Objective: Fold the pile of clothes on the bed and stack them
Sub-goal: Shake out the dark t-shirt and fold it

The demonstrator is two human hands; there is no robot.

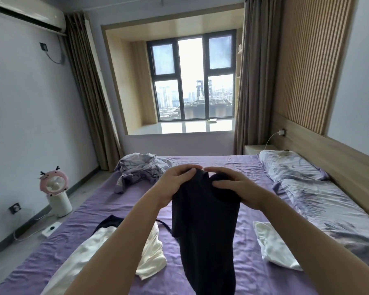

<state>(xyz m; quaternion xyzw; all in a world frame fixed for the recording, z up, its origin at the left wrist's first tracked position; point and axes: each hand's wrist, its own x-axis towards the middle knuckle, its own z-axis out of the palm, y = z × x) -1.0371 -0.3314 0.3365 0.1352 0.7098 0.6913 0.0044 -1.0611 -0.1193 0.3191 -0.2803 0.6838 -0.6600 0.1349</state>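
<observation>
Dark garment hangs gripped by curled left fingers and right fingers.

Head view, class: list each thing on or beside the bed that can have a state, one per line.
Dark garment: held up, unfolded, gripped by both hands.
Left hand: gripping it.
Right hand: gripping it.
Cream garment: crumpled.
White cloth: lying loose.
Curtains: drawn open.

Bedroom with a bay window

A far bay window shows a hazy city skyline, flanked by brown curtains. Pale walls; an air conditioner is mounted top left. A slatted wood headboard panel stands right. A pink fan sits on the grey floor, left.
</observation>
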